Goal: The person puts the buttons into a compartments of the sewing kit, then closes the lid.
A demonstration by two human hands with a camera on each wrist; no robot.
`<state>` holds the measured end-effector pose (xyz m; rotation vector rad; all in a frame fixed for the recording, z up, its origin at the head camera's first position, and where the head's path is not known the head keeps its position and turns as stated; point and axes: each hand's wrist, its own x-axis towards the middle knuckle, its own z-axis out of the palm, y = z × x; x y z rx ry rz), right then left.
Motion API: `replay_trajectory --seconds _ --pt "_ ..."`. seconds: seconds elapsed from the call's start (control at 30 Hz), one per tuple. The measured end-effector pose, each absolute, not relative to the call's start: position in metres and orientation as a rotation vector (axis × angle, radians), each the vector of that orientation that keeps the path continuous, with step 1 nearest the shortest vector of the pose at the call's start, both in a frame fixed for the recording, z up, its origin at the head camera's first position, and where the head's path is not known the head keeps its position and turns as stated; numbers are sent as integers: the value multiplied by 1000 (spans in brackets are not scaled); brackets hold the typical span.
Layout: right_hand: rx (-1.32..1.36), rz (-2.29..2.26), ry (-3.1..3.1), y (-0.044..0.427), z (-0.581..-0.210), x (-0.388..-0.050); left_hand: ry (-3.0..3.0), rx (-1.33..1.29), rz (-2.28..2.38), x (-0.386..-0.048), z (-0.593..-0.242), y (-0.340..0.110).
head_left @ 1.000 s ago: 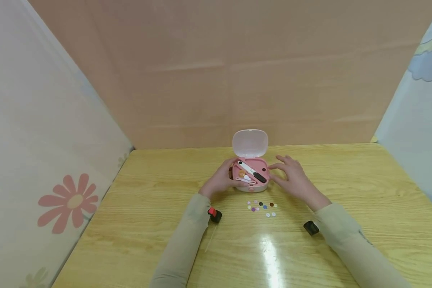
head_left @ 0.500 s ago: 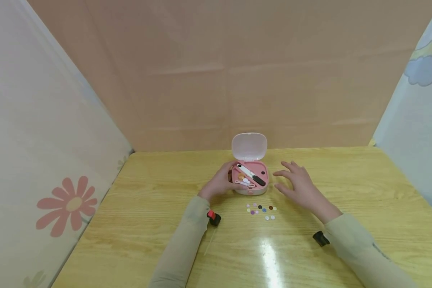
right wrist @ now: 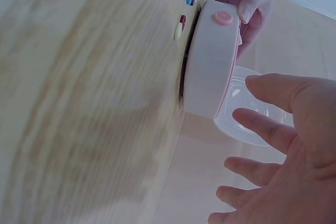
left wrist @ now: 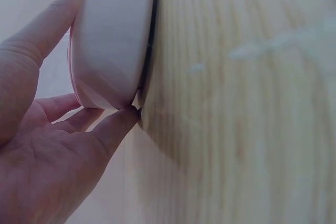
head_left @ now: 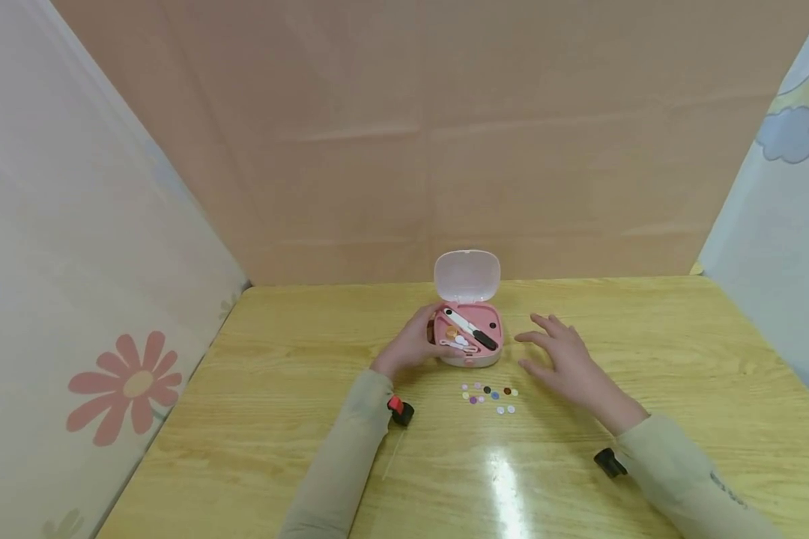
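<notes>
A small pink-and-white box (head_left: 482,361) stands on the table with its clear lid (head_left: 467,275) raised. My left hand (head_left: 410,347) grips its left side, the thumb over the front edge and the fingers (left wrist: 118,124) against the side wall. In the box's pink tray lie a white-and-black tool (head_left: 470,328), a pale looped cord (head_left: 460,346), and several buttons, one dark button (head_left: 493,326) at the right. Off to the right of the box, my right hand (head_left: 566,367) hovers with spread fingers and holds nothing.
Several coloured buttons, among them a blue button (head_left: 495,395), lie scattered on the wooden table (head_left: 276,419) in front of the box. A hanging peach cloth (head_left: 337,187) closes off the back. Printed panels stand at both sides.
My right hand has drawn away from the box's right side, rightward and toward me, with fingers spread. The left hand keeps its hold, and the box stays where it was.
</notes>
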<state>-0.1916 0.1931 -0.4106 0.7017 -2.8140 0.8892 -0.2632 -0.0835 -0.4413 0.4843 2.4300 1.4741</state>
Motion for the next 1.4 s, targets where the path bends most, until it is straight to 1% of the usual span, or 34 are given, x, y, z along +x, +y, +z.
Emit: replay_trajectory --seconds 0.33,0.67,1.4 --pt "691 854 -2841 195 -419 -185 2431 482 1471 -263 -442 -84" --pt "741 842 -2889 194 -425 -181 2421 518 1491 -265 -445 -85" --pt "796 987 -2954 192 -431 -176 2426 528 1498 -266 -445 -83"
